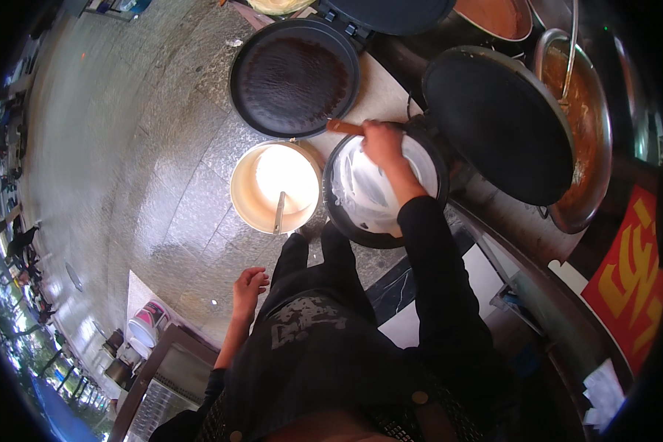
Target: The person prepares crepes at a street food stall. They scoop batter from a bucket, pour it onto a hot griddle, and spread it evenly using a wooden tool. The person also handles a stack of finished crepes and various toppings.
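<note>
My right hand point(384, 143) grips a brown wooden spreader point(345, 127), one end of which sticks out to the left of my fist. Below that hand lies a round black griddle point(334, 212) coated with streaky white batter point(362, 188). Its dark lid point(500, 124) is tilted up on the right. Down at my left side, my left hand point(250, 288) hangs empty, with fingers loosely curled. A cream-coloured bucket point(240, 190) of bright white liquid stands left of the griddle, and a metal ladle point(279, 212) leans in it.
A second round griddle point(295, 80) is farther out, its lid point(389, 14) raised. Beyond the near lid sit a metal basin point(602, 149) of brown sauce and a pot point(497, 16) of reddish-brown contents. A brown-framed cabinet point(149, 367) and a white-and-pink tub point(150, 321) are behind my left side.
</note>
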`<state>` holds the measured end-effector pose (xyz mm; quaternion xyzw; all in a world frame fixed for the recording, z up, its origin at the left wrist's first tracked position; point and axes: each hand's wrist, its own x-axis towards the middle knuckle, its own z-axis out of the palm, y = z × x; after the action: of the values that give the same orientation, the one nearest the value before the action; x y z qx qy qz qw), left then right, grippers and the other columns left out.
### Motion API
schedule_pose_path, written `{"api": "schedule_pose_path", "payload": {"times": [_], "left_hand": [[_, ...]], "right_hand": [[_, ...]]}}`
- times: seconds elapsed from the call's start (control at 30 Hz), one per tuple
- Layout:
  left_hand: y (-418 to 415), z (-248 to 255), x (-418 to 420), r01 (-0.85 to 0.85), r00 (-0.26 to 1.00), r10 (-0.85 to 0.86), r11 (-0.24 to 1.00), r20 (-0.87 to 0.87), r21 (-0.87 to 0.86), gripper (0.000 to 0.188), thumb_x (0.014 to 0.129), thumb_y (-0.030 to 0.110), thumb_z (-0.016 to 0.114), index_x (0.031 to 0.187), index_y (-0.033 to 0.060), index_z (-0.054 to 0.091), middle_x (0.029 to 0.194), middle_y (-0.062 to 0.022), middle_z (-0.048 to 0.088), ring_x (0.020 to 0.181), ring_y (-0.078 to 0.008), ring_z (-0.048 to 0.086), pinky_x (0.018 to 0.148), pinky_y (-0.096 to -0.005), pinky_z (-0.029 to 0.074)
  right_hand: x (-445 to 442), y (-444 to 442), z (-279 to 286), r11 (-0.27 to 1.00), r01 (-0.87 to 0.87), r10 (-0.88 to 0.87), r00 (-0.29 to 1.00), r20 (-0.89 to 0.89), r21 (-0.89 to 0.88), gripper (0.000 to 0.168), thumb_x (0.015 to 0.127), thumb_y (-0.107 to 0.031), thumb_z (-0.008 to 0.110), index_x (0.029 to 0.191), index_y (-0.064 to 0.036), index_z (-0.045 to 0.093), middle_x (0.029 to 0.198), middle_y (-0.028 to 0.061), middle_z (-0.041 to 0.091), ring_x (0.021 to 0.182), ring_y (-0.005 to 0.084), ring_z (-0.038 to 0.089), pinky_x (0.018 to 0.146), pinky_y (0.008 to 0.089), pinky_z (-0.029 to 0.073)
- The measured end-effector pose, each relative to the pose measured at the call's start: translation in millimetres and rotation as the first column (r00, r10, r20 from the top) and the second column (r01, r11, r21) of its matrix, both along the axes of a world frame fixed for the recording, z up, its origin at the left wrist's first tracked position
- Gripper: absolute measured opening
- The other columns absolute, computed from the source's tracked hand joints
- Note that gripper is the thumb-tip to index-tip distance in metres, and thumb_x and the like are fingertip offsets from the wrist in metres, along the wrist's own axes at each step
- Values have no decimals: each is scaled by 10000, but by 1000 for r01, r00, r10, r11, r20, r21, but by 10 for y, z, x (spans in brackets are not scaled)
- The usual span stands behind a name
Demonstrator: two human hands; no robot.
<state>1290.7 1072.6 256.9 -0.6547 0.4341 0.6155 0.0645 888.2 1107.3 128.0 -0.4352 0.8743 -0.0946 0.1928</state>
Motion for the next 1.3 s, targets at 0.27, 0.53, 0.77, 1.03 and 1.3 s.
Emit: {"api": "schedule_pose_path", "payload": {"times": [0.27, 0.53, 0.77, 1.03, 1.3], "left_hand": [[-84, -4, 136, -34, 998, 34, 999, -50, 7, 223, 819, 165, 486, 974, 20, 554, 826, -58, 591, 732, -112, 563, 633, -222, 439], [-64, -81, 603, -76, 996, 76, 997, -53, 9, 221, 826, 172, 482, 973, 21, 548, 834, -60, 588, 733, -110, 562, 635, -217, 435], [-17, -99, 814, -129, 984, 128, 992, -122, 1, 216, 830, 168, 484, 973, 19, 546, 832, -59, 583, 716, -107, 552, 624, -212, 430], [70, -119, 988, -128, 982, 127, 992, -139, 2, 219, 829, 168, 489, 981, 20, 544, 832, -60, 583, 711, -103, 547, 615, -210, 430], [111, -82, 1078, -132, 987, 132, 991, -94, 11, 230, 816, 189, 495, 979, 33, 542, 852, -57, 579, 762, -124, 551, 667, -236, 423]], "right_hand": [[664, 202, 143, 961, -194, 202, 979, -22, 197, 141, 754, -79, 444, 868, -61, 524, 909, 113, 539, 798, 284, 578, 655, 382, 475], [1230, 301, -185, 886, -454, 461, 840, -285, 95, 111, 721, -145, 480, 814, -113, 530, 838, 30, 496, 824, 212, 498, 634, 331, 441], [1984, 912, 215, 737, -671, 672, 740, -20, -82, 83, 710, -148, 465, 770, -113, 511, 827, 35, 476, 837, 224, 470, 638, 339, 412], [1574, 1144, 500, 823, -563, 551, 824, -135, -80, 103, 691, -110, 474, 792, -103, 495, 836, 44, 480, 766, 224, 499, 637, 346, 422], [1556, 851, -71, 914, -391, 405, 863, -302, 108, 136, 708, -125, 483, 840, -103, 506, 874, 49, 481, 806, 232, 505, 599, 332, 443]]}}
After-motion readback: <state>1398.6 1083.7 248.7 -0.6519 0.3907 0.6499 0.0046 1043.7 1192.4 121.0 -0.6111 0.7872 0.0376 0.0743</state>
